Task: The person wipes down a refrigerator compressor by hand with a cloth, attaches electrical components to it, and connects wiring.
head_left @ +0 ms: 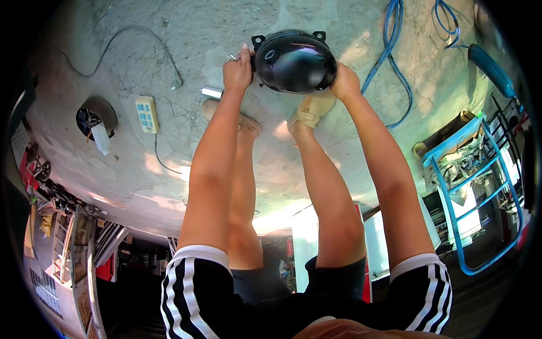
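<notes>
A glossy black, dome-shaped hermetic compressor (296,63) with holed mounting tabs at its far corners is between my two hands, just beyond my feet. My left hand (237,70) grips its left side, with a small metal tube end showing by the fingers. On the opposite side, my right hand (345,82) is closed on the lower right edge; its fingertips are hidden behind the shell. Whether the compressor touches the floor, I cannot tell. A short silver-white cylinder (212,93) lies near my left wrist.
On the rough concrete floor, a cream power strip (147,114) and a round tin (97,117) of small items stand to the left. A grey cord (135,28) lies farther off. At right are a coiled blue hose (389,45) and a blue metal frame (474,198).
</notes>
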`<state>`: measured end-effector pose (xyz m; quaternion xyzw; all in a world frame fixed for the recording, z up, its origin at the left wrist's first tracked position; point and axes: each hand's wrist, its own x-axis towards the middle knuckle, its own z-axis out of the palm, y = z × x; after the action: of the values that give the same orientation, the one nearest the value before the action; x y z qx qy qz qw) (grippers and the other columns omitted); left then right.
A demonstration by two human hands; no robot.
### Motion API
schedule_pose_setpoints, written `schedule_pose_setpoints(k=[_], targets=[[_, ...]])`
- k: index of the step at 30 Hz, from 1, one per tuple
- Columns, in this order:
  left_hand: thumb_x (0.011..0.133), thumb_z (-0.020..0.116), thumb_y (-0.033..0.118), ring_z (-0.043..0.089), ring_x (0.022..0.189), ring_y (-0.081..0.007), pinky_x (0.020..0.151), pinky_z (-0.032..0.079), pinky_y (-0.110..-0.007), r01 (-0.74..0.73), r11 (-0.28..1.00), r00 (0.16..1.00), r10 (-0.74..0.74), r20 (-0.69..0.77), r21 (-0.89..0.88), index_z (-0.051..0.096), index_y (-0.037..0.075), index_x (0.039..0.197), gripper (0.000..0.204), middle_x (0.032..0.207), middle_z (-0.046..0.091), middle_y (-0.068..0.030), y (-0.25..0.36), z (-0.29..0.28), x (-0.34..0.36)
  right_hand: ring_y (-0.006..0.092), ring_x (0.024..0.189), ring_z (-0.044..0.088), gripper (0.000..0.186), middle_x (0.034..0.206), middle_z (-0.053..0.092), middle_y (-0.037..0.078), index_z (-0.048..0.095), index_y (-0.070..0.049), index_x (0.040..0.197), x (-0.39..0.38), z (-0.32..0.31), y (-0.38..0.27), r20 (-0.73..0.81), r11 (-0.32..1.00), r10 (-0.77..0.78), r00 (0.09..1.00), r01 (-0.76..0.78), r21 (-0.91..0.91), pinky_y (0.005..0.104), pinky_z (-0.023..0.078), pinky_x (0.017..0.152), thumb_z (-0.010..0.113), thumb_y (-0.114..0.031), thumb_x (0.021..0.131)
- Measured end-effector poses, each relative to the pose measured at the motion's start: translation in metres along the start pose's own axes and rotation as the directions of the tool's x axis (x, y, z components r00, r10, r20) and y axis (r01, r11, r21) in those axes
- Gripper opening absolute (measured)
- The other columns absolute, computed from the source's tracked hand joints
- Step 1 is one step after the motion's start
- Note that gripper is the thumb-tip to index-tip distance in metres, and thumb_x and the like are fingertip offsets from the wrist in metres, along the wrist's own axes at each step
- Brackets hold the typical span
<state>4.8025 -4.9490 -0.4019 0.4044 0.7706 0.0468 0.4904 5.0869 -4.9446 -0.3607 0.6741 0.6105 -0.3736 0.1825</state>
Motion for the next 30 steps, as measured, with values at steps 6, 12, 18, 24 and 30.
schedule_pose_setpoints(k=[6,12,18,24,30], targets=[[0.097,0.027,0.062,0.061,0.065,-0.0124,0.053,0.043,-0.027,0.3,0.892,0.948,-0.238,0.213,-0.339,0.074,0.006,0.096,0.072,0.081,0.07,-0.0041,-0.036,-0.013,-0.006,0.0385,0.093,0.064,0.024,0.098,0.067,0.017,0.065,-0.008,0.096,0.003,0.002,0.004,-0.059,0.999,-0.029,0.998,0.027,-0.031,0.0458,0.052,0.08,0.063,-0.012,0.073],[0.092,0.04,0.066,0.057,0.061,-0.0134,0.053,0.041,-0.029,0.525,0.781,0.838,-0.404,0.367,-0.338,0.071,0.002,0.098,0.072,0.087,0.069,-0.0056,-0.069,-0.015,-0.026,0.0358,0.099,0.062,0.029,0.113,0.062,0.013,0.064,-0.01,0.103,-0.004,0.003,-0.006,-0.072,0.999,0.027,0.997,-0.028,-0.022,0.0439,0.051,0.082,0.065,-0.015,0.075],[0.091,0.046,0.062,0.058,0.069,-0.0096,0.052,0.042,-0.023,0.652,0.599,0.74,-0.369,0.562,-0.465,0.067,0.003,0.104,0.063,0.087,0.063,-0.0016,-0.077,-0.026,-0.04,0.0345,0.101,0.063,0.039,0.118,0.059,0.014,0.064,-0.013,0.113,-0.019,0.012,-0.004,-0.23,0.988,0.143,0.963,-0.125,0.094,0.0428,0.05,0.085,0.071,-0.02,0.075],[0.092,0.057,0.021,0.059,0.077,-0.0095,0.057,0.047,-0.019,0.687,0.264,0.72,-0.117,0.684,-0.677,0.06,0.001,0.112,0.029,0.092,0.061,-0.0023,-0.091,-0.027,-0.05,0.0247,0.094,0.064,0.038,0.095,0.066,0.009,0.066,-0.004,0.106,-0.074,0.028,0.022,-0.113,0.831,0.284,0.952,-0.186,0.524,0.0356,0.05,0.081,0.076,-0.027,0.078],[0.077,0.07,0.01,0.061,0.086,-0.0186,0.074,0.053,-0.03,0.171,0.922,0.985,-0.155,0.073,-0.349,0.057,0.004,0.113,0.039,0.1,0.058,-0.0081,-0.114,0.007,-0.055,0.0085,0.073,0.052,0.029,0.084,0.06,-0.001,0.067,-0.006,0.099,-0.153,0.001,-0.053,0.435,0.335,0.369,0.821,-0.554,0.762,0.0248,0.043,0.063,0.07,-0.032,0.088]])
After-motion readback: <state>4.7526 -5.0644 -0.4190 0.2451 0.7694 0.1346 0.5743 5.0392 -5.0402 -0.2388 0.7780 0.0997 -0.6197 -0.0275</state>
